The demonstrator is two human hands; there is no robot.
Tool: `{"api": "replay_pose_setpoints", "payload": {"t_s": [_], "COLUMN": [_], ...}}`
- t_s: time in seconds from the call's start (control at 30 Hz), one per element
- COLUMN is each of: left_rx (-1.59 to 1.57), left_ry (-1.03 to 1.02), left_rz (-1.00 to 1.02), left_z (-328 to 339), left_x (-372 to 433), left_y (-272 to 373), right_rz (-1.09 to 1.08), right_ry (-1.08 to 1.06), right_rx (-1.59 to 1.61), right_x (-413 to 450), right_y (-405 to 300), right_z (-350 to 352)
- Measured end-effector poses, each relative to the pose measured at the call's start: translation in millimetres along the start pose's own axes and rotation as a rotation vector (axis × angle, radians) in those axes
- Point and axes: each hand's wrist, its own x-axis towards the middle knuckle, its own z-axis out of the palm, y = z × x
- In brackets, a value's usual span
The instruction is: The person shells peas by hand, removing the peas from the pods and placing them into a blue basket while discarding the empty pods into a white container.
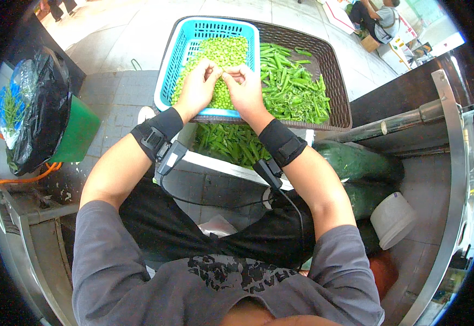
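My left hand [199, 87] and my right hand [245, 89] meet above a blue plastic basket [166, 81]. Thumbs and forefingers pinch a small green pea pod [221, 70], mostly hidden by the fingertips. Shelled green peas [224, 48] cover much of the basket's bottom. The basket stands in the left part of a brown woven tray [337, 87]. To its right in that tray lie many pea pods [290, 87], several of them looking split and flat. Below the tray's near edge, a white box [208, 161] holds more green pods [228, 142].
At left, a black plastic bag [43, 106] lies against a green bin [77, 130]. On the right are large dark-green gourds [355, 163], a whitish tub [392, 220] and a metal rail [445, 163]. A seated person [377, 22] is farther off.
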Motion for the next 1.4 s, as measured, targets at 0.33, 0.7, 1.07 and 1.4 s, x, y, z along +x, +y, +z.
{"api": "replay_pose_setpoints", "payload": {"t_s": [0.33,0.7,1.07,1.4], "left_rx": [-0.048,-0.043,-0.265,-0.026], "left_ry": [0.018,-0.098,0.016,-0.082], "left_rz": [0.071,-0.081,-0.12,-0.113], "left_z": [-0.6,0.8,-0.8,-1.6], "left_x": [1.5,4.3,4.3,9.4], "left_y": [-3.0,-15.2,-22.2,-28.1], "right_rz": [0.234,0.273,0.349,0.355], "right_ry": [-0.275,-0.174,-0.209,-0.196], "right_rx": [0.17,0.299,0.286,0.235], "right_x": [1.1,3.1,-1.6,0.7], "right_y": [-8.8,-5.2,-10.3,-15.2], "right_z": [-4.8,-2.0,3.3,-0.9]}}
